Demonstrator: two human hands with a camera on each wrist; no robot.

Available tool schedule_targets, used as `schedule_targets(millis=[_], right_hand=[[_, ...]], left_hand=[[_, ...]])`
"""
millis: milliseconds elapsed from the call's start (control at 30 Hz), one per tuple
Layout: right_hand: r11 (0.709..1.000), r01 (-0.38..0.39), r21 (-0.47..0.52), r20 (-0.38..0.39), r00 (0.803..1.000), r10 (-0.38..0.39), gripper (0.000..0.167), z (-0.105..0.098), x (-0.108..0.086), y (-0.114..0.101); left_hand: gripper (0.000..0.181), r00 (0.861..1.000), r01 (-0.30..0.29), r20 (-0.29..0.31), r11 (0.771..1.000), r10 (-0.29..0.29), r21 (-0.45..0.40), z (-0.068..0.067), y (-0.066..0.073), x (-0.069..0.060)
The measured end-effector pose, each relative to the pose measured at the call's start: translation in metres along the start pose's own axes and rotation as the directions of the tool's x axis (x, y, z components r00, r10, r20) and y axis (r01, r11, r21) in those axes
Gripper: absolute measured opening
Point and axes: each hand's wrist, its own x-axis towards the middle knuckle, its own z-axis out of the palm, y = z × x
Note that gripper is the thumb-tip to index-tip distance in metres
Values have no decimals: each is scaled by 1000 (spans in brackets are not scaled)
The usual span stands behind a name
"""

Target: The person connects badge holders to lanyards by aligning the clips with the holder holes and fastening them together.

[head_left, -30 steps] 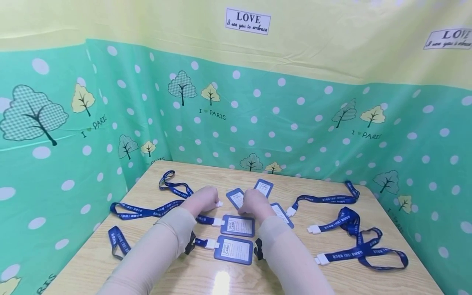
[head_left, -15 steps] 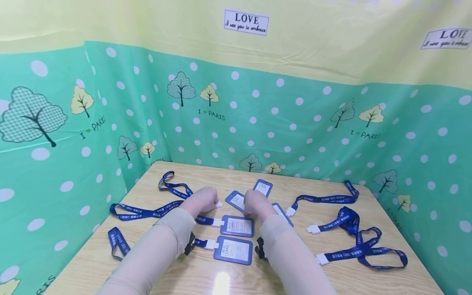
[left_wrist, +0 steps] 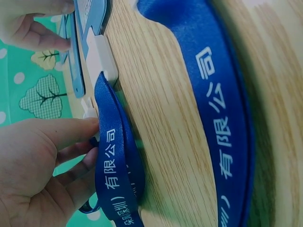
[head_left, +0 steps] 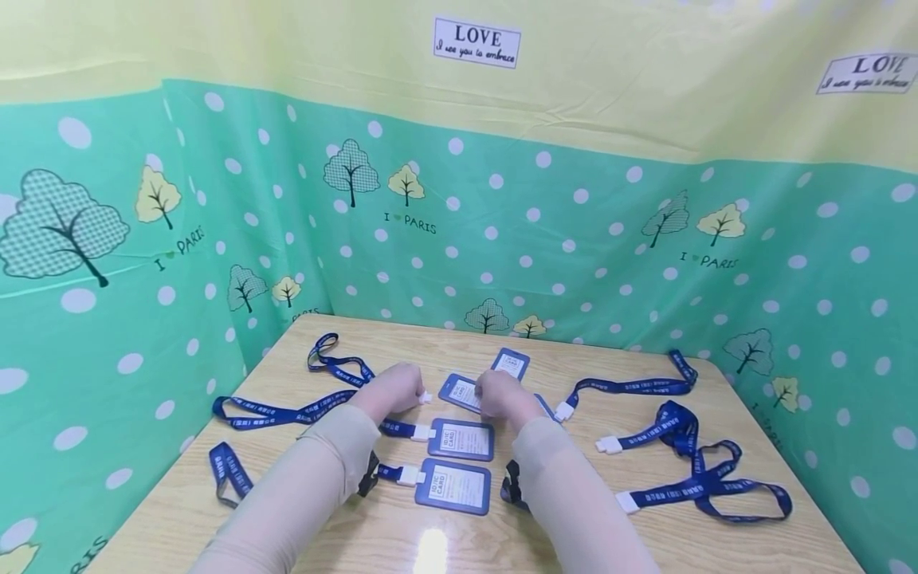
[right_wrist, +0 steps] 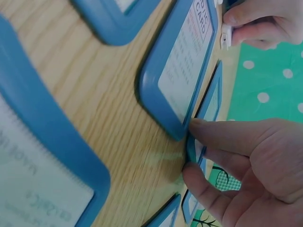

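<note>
The left hand (head_left: 393,391) pinches a white clip (head_left: 426,397) at the end of a blue lanyard; the left wrist view shows thumb and fingers around the clip (left_wrist: 89,109). To its right, the right hand (head_left: 499,394) grips the right end of a blue-framed card holder (head_left: 459,391) lying nearly level on the table. In the right wrist view, thumb and fingers of the right hand (right_wrist: 241,165) hold that holder's edge (right_wrist: 191,149). A small gap separates the clip and the holder. Nearer the body lie two holders (head_left: 462,440) (head_left: 453,486) with lanyard clips attached.
Behind the right hand lies another card holder (head_left: 511,363), and one more (head_left: 547,406) is partly hidden by that hand. Three loose lanyards (head_left: 631,387) (head_left: 677,430) (head_left: 706,488) lie at the right of the wooden table (head_left: 574,510). Blue straps (head_left: 268,413) spread at the left. Patterned curtains surround the back.
The right hand has turned the gripped card holder from a slant to nearly level and shifted slightly right. The left hand and its clip have barely moved.
</note>
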Motion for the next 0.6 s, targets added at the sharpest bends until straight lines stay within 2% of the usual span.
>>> schedule_targets(millis=[333,600], right_hand=[[1000,17,15,-1,1000,-17,47,-1,-2,4],[999,35,29,5,999,-35,45,2,-1,8]], left_hand=[[11,999,44,18,999,-43,-28,0,0,2],[11,1000,21,3,999,-21,-27,1,-1,2]])
